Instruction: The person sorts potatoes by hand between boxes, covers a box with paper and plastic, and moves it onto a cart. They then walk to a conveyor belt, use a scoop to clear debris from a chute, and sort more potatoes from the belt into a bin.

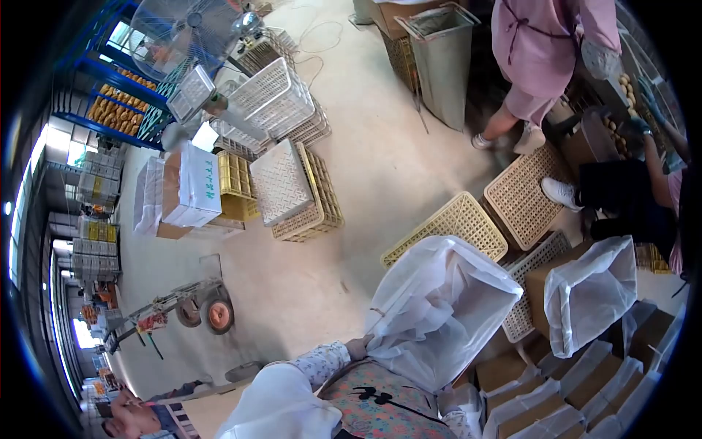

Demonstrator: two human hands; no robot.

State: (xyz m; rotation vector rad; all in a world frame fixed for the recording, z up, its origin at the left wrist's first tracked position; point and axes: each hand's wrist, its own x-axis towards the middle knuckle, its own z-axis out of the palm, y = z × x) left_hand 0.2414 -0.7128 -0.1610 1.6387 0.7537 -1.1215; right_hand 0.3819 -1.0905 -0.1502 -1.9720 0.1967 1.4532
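A box lined with white plastic (446, 307) is held against the front of my body, its open top facing up and showing loose folds of liner. My left hand (358, 347) grips the near left edge of this lined box, fingers wrapped on the plastic. My right hand is hidden behind the box and sleeve at the lower right. Beside it, another lined carton (592, 296) sits to the right, and several flat-sided cartons with plastic liners (556, 395) stand in rows at the lower right.
Yellow crates (453, 227) lie beyond the box. A metal-topped crate stack (281, 183), white crates (274, 99), a wheeled cart (175, 307) and a fan (194, 22) stand left. A tall bin (442, 73) and two co-workers are at upper right.
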